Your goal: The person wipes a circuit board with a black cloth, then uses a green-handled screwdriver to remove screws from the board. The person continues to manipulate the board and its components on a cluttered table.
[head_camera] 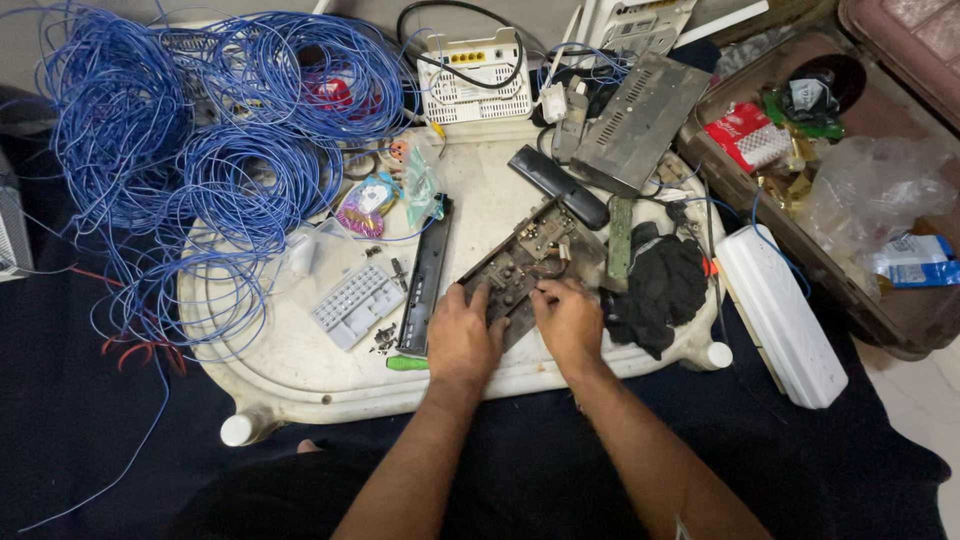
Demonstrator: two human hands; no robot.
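Your left hand [462, 335] lies flat with fingers spread on the brown circuit board [520, 262] at frame centre, and your right hand [568, 318] presses curled fingers onto its lower edge. One black cloth [660, 285] sits just right; three blue wire coils [200, 130] fill the upper left.

- We find bare counter [300, 365] near its front-left rim, just left of the grey keypad [356, 303].
- Blue wire coils [200, 160] block our left side.
- A black cloth [660, 285] and white box [782, 315] crowd our right.

Red packet [748, 133] in open case [720, 175]; blue-white pouch [915, 260] at right.
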